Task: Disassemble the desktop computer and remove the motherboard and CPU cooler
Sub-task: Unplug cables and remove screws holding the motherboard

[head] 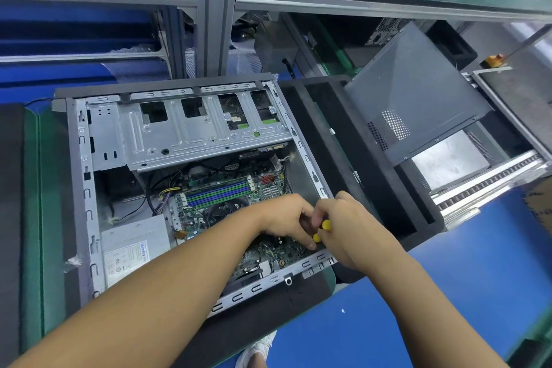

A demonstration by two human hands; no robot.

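The open desktop case (86,176) lies on its side on the bench. Inside it the green motherboard (227,197) shows its blue and green memory slots. The black CPU cooler fan (230,207) sits mostly hidden behind my left forearm. My right hand (346,227) grips a yellow-handled screwdriver (324,225) over the board's near right corner. My left hand (286,218) reaches in beside it, its curled fingers at the screwdriver's lower part; the tip is hidden.
A silver drive cage (185,131) spans the case's top half and a grey power supply (134,248) fills its lower left. The removed grey side panel (412,104) leans at the right. Black foam (358,164) lies beside the case, on a blue bench surface (448,293).
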